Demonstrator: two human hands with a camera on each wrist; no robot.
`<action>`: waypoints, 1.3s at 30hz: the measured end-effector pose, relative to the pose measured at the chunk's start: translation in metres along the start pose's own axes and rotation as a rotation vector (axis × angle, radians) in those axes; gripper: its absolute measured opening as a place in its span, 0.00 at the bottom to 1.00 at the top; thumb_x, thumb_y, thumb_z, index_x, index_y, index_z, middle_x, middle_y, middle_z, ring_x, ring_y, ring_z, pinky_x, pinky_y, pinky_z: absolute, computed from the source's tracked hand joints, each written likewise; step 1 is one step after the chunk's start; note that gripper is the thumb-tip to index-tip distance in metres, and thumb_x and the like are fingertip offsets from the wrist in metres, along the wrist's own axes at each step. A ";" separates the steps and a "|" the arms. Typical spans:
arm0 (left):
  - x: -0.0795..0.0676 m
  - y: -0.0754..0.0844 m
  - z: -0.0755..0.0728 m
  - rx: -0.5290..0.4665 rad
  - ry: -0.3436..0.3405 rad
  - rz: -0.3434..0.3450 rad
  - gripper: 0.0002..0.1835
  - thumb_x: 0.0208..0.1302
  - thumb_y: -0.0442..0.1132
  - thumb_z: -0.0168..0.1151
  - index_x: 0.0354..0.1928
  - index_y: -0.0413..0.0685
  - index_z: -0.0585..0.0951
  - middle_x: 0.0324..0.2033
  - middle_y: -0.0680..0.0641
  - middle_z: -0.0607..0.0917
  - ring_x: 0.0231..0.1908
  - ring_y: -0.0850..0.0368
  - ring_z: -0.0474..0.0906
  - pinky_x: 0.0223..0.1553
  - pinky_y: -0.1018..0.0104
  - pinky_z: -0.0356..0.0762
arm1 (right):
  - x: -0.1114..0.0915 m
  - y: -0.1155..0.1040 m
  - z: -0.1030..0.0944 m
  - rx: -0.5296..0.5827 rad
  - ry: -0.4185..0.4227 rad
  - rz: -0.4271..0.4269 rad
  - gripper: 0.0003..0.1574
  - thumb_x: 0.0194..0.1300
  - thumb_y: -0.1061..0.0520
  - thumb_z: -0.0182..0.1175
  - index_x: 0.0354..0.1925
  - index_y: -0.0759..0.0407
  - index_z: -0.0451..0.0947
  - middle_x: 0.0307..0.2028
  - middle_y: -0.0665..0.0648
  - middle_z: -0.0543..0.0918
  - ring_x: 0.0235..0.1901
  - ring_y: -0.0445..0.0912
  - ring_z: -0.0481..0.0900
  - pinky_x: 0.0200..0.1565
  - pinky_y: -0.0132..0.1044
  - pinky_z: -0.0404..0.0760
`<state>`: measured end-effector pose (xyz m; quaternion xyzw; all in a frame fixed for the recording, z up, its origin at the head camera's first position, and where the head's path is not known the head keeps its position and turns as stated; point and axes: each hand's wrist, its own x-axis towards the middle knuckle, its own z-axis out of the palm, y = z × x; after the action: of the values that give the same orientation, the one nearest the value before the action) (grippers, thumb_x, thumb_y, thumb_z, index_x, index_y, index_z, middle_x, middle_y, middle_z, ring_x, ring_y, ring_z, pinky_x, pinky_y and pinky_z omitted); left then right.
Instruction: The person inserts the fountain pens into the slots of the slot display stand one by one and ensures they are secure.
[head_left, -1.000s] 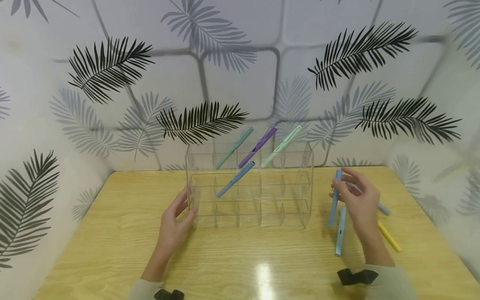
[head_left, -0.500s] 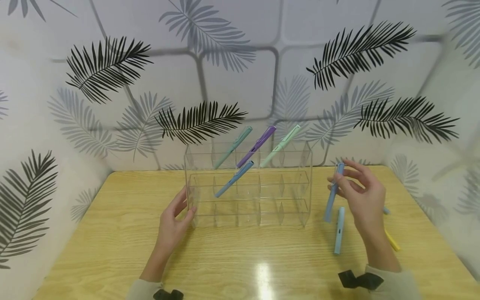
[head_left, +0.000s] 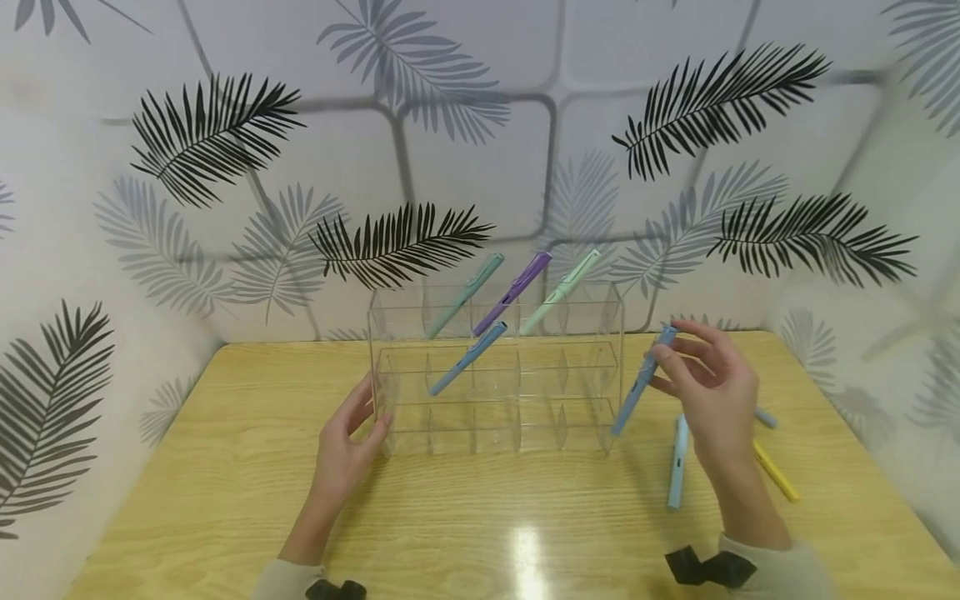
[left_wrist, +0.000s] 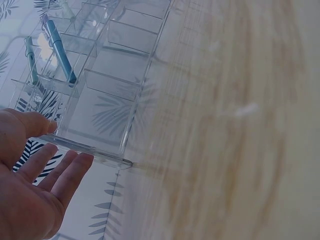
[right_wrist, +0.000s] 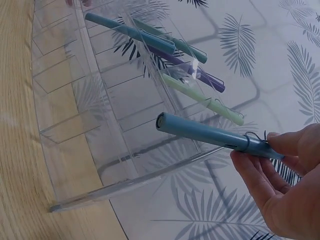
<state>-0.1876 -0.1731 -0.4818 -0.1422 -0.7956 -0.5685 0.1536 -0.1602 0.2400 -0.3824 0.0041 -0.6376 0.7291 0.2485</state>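
Observation:
A clear acrylic pen rack (head_left: 495, 429) with tiered compartments stands on the table. My left hand (head_left: 348, 442) holds its left side edge, with the thumb in front and the fingers along the outer side. My right hand (head_left: 708, 383) pinches a blue pen (head_left: 637, 387) by its capped end. That pen slants down to the left, its lower end near the rack's right side. Upper-tier compartments hold a teal pen (head_left: 465, 296), a purple pen (head_left: 513, 294) and a light green pen (head_left: 561, 293). Another blue pen (head_left: 469, 358) leans in the middle tier.
On the table (head_left: 225, 467), a light blue pen (head_left: 678, 462) lies right of the rack. Beyond my right wrist are a yellow pen (head_left: 776, 472) and another blue pen (head_left: 765, 418), partly hidden by the hand. A patterned wall (head_left: 525, 183) rises behind the table.
My right hand has lifted the blue pen slightly, then moved it left toward the rack, and the pen is more slanted. My left hand and the rack stay in place.

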 end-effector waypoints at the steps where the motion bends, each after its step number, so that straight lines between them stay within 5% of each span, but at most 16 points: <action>1: 0.000 0.000 0.000 0.001 -0.002 -0.001 0.33 0.69 0.25 0.63 0.75 0.40 0.67 0.69 0.34 0.73 0.62 0.33 0.76 0.62 0.52 0.76 | -0.001 0.000 0.001 0.004 -0.001 -0.008 0.23 0.65 0.71 0.68 0.58 0.71 0.78 0.41 0.60 0.86 0.37 0.47 0.88 0.38 0.43 0.90; 13: 0.001 -0.002 0.000 -0.003 0.003 0.000 0.33 0.69 0.25 0.63 0.74 0.38 0.68 0.69 0.33 0.73 0.62 0.32 0.76 0.62 0.46 0.76 | 0.004 0.006 0.028 0.138 -0.008 -0.104 0.21 0.65 0.73 0.66 0.56 0.74 0.76 0.39 0.62 0.83 0.34 0.49 0.89 0.38 0.47 0.89; 28: 0.001 -0.002 0.001 -0.021 -0.004 -0.011 0.33 0.69 0.24 0.63 0.75 0.38 0.68 0.70 0.34 0.72 0.63 0.33 0.75 0.64 0.47 0.75 | 0.013 0.012 0.075 0.178 0.028 -0.178 0.22 0.64 0.69 0.69 0.55 0.72 0.77 0.39 0.64 0.83 0.36 0.51 0.90 0.39 0.48 0.90; 39: 0.001 -0.001 0.001 -0.023 -0.010 -0.014 0.33 0.69 0.24 0.63 0.75 0.38 0.67 0.69 0.33 0.72 0.63 0.31 0.75 0.62 0.45 0.76 | 0.012 0.029 0.089 0.295 0.132 -0.223 0.20 0.61 0.71 0.70 0.51 0.74 0.77 0.38 0.66 0.83 0.35 0.52 0.89 0.42 0.49 0.89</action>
<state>-0.1895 -0.1728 -0.4826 -0.1412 -0.7908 -0.5779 0.1437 -0.2091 0.1594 -0.3887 0.0631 -0.5018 0.7813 0.3657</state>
